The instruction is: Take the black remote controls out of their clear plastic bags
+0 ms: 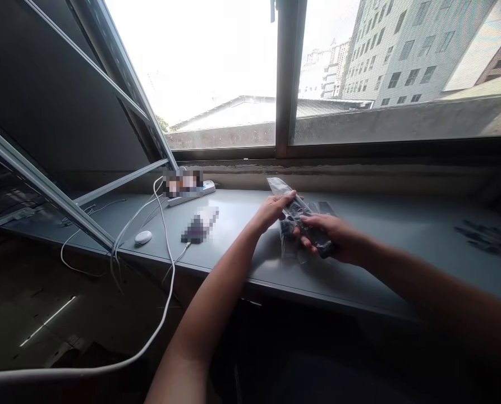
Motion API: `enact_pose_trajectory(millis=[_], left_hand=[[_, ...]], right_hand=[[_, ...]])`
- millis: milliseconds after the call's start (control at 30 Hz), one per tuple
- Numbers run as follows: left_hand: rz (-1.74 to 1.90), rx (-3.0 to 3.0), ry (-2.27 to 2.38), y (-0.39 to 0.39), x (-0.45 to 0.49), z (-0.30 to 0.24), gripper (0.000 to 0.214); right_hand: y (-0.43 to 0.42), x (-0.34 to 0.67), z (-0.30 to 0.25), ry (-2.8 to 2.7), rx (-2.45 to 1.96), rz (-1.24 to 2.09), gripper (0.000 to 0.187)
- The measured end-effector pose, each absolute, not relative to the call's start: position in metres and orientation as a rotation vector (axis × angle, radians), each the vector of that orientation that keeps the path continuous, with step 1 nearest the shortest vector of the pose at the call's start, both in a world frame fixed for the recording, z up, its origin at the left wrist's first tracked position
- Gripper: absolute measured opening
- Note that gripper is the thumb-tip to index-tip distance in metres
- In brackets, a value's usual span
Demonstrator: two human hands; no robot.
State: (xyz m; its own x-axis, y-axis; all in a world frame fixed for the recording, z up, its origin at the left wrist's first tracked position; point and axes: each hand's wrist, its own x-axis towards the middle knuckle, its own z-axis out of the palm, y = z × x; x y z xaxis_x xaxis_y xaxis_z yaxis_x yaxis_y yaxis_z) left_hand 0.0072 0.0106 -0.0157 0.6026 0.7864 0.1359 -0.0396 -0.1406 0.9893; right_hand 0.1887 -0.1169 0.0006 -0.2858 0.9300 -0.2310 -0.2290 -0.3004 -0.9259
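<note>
Over the shelf top, both of my hands hold a clear plastic bag [277,187] with a long dark object [325,247] inside, slanting from upper left to lower right. My left hand [270,213] is closed on the bag near its upper end, thumb along the top. Fingers of my right hand [332,231] wrap round the lower part, where the dark object shows below them. What kind of object it is I cannot make out. Just behind my hands, a dark packaged item [322,209] lies on the shelf top, partly covered by them.
Dark slender pieces [488,237] are heaped at the far right of the grey shelf top [385,280]. At left are a blurred phone-like item [197,227] on a cable, a white round object [143,237], a power strip [191,193], a white cable [168,303] and metal frame bars [48,188].
</note>
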Motion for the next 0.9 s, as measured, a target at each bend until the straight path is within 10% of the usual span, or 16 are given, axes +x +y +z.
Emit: enact_pose_trajectory(millis=[900], left_hand=[[0.892,1.559,0.638,0.0082,0.0078,-0.0132,0.068]], right_hand=[[-0.1182,0.1891,0.0027,-1.043,-1.067,1.720,0.022]])
